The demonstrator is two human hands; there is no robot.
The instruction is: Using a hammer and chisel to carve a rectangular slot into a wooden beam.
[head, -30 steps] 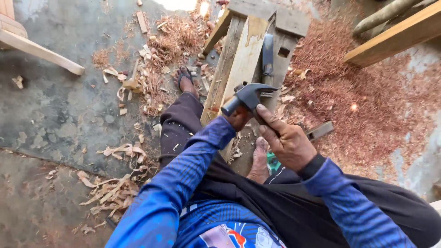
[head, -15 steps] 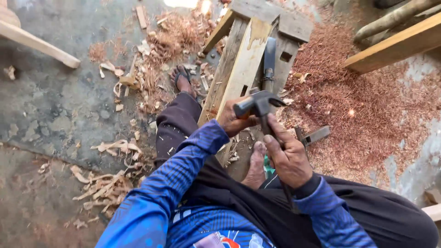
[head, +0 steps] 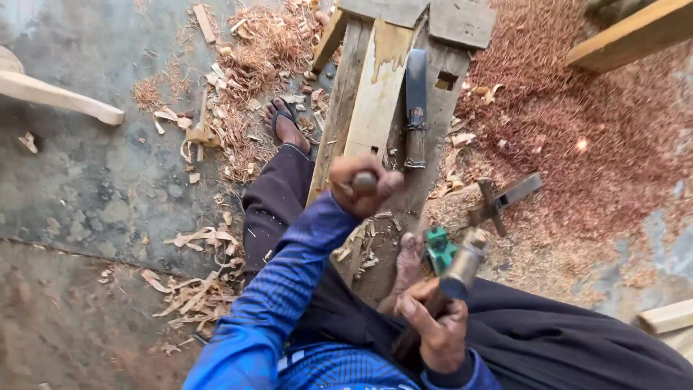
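Wood shavings [head: 245,79] litter the floor; left hand [head: 363,186] fingers wrap a chisel [head: 364,182] on the plank [head: 375,94], right hand [head: 433,328] fingers grip a hammer [head: 458,271] handle.

No pkgs, labels, signs or screens anywhere in view.
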